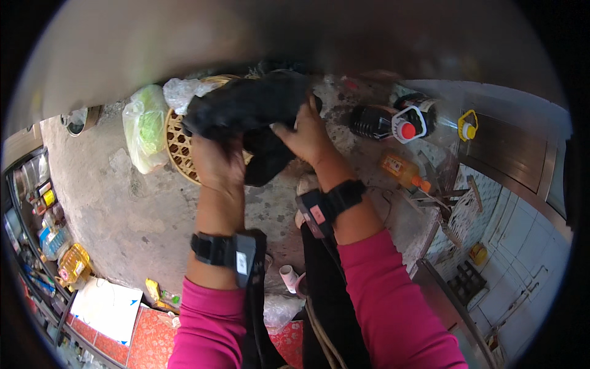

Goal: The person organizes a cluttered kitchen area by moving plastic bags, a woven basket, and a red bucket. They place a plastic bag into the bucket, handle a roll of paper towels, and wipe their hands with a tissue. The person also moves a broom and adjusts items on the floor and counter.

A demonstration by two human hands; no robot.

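Observation:
A black, limp item (249, 104), either a plastic bag or a cloth, is held up between both hands and blurred by motion. My left hand (217, 161) grips its lower left edge, the fingertips partly hidden behind it. On the other end is my right hand (306, 131), with the thumb in front and fingers curled over the edge. A dark fold (267, 159) hangs below, between the hands. Behind and under the item shows a round woven bamboo basket (179, 147). A crumpled clear plastic bag (184, 92) lies at the basket's upper left rim.
Left of the basket, a leafy cabbage (150, 127) sits in a clear bag on the concrete floor (133, 203). Dark-liquid jugs (375, 122) and an orange-capped bottle (401, 170) are at right. A shelf rack (27, 221) holding bottles lines the left; a paper roll (288, 278) is near my feet.

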